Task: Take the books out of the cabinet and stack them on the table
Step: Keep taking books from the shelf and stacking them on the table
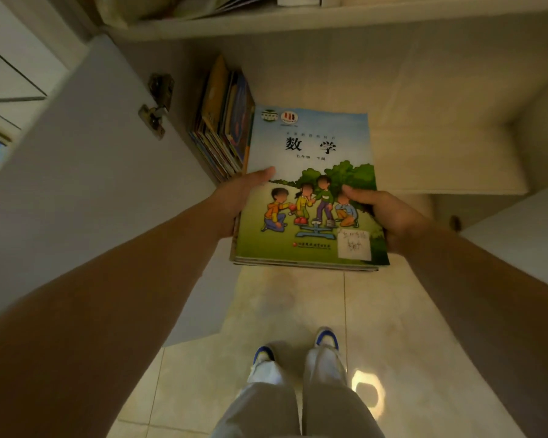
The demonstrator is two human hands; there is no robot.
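Before the open cabinet point(408, 90), a person holds a thin stack of books point(310, 197) flat, out over the tiled floor point(298, 311) at the cabinet's mouth. The left hand point(241, 200) grips the stack's left edge, thumb laid across the top cover and fingers hidden beneath. The right hand point(383, 213) grips the right edge the same way, thumb on the cover. The top book shows a cartoon of children around a balance scale, with a white label point(354, 245) at its near right corner. Inside the cabinet, against its left wall, more books point(225, 121) lean in a row, just beyond the held stack's far left corner. Left of the cabinet, its white door point(92, 184) stands swung open, a metal hinge point(157, 105) showing. Below the stack, nearer than the cabinet, two blue-and-white shoes point(298, 352) stand on the tiles.
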